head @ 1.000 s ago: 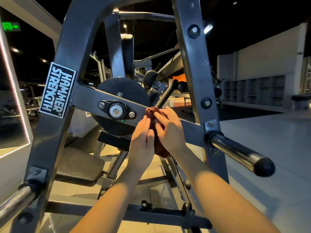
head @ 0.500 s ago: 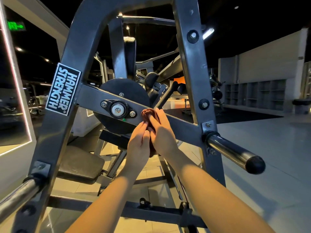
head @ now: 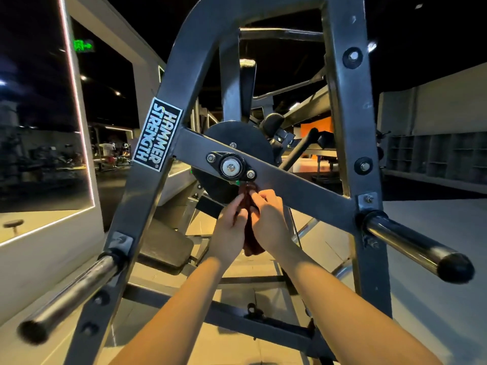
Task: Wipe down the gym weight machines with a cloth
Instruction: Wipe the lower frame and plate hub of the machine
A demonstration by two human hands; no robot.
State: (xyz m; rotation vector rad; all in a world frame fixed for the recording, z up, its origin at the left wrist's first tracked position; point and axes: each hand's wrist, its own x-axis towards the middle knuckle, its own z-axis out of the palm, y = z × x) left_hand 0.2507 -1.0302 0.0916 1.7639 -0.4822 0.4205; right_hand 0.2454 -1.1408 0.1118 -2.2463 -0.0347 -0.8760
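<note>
A grey steel Hammer Strength weight machine frame (head: 137, 206) fills most of the view, its two uprights joined by a diagonal crossbar (head: 303, 185) that slopes down to the right. A chrome weight horn with a black end cap (head: 411, 243) juts out from the right upright, and a second chrome horn (head: 71, 293) juts out low from the left upright. Behind the crossbar a black disc (head: 237, 138) is seen, and below it, further back, a dark seat pad (head: 166, 246). A black and white brand label (head: 157, 134) is fixed to the left upright.

The left hand (head: 228, 230) and the right hand (head: 268, 219) are raised side by side just under the crossbar, with the cloth (head: 251, 238) held between them. The fingers of both hands are curled round it. The cloth is dark reddish brown, soft and bunched into a thick, crumpled roll. Its upper end is pushed up against the lower edge of the crossbar, just below the bolted pivot bearing (head: 231, 166); its lower end hangs out beneath the palms. Whether the cloth touches the bearing itself cannot be told.
</note>
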